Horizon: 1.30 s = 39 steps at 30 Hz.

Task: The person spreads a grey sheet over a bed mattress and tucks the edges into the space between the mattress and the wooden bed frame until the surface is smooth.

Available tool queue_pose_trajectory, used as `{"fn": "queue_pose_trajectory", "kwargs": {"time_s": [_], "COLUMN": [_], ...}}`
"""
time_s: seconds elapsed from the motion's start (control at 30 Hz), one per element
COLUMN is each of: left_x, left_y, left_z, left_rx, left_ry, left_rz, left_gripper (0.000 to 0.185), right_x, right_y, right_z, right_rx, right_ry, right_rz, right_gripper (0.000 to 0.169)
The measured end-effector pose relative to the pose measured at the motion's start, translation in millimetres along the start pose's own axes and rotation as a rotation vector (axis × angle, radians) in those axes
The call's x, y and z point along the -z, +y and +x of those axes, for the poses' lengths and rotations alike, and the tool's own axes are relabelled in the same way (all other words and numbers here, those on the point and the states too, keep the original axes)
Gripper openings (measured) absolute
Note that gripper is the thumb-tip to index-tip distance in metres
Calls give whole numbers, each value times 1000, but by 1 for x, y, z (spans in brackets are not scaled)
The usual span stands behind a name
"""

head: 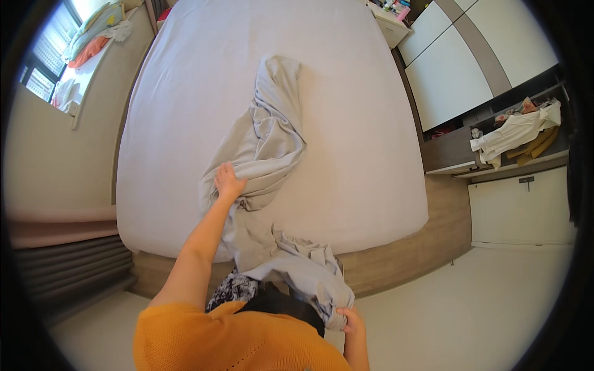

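Note:
A long, crumpled grey cloth (278, 125) lies along the middle of a bed with a pale fitted sheet (362, 139). Its lower part hangs over the near edge of the mattress towards my body. My left hand (229, 182) rests on the cloth near its left edge, fingers slightly apart; whether it pinches any fabric cannot be told. At the lower right, beside my waist, my right hand (350, 320) grips a bunched end of the same cloth. Part of its fingers is hidden by the folds.
A windowsill (86, 88) with fabrics is at the left, above dark pleated curtains (74, 269). At the right stand a white-panelled wardrobe (450, 65), a nightstand (390, 28) with small items, and an opening with a white garment (515, 134) draped out. A wooden bed platform (394, 264) surrounds the near edge.

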<state>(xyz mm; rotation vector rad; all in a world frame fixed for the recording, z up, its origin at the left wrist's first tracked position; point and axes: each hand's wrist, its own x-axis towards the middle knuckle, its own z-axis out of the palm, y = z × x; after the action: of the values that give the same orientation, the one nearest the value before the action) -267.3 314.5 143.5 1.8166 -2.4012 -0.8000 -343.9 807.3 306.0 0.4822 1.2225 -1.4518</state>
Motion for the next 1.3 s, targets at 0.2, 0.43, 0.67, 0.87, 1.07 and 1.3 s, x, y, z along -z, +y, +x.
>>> {"fn": "queue_pose_trajectory", "kwargs": {"time_s": [0.2, 0.43, 0.67, 0.87, 1.07, 1.3], "left_x": [-20, -87, -88, -7, 40, 28], "left_y": [26, -43, -41, 2, 59, 66], "left_z": [25, 12, 7, 25, -35, -151], "left_rx": [-29, -24, -11, 49, -208, -393], "left_ry": [-404, -295, -412, -26, -77, -519], "left_rz": [349, 164, 240, -351, -725, -344], "left_gripper": [102, 86, 38, 34, 43, 46], "right_x": [-11, -24, -51, -78, -88, -32], "right_y": [-2, -27, -46, -54, -64, -64], "right_z": [26, 96, 104, 98, 66, 1], "right_rx": [33, 4, -48, 79, 172, 246], "right_ry": [51, 231, 203, 218, 144, 358], "right_rz": [11, 228, 128, 6, -384, -1289], "right_gripper": [65, 49, 47, 47, 49, 61]}}
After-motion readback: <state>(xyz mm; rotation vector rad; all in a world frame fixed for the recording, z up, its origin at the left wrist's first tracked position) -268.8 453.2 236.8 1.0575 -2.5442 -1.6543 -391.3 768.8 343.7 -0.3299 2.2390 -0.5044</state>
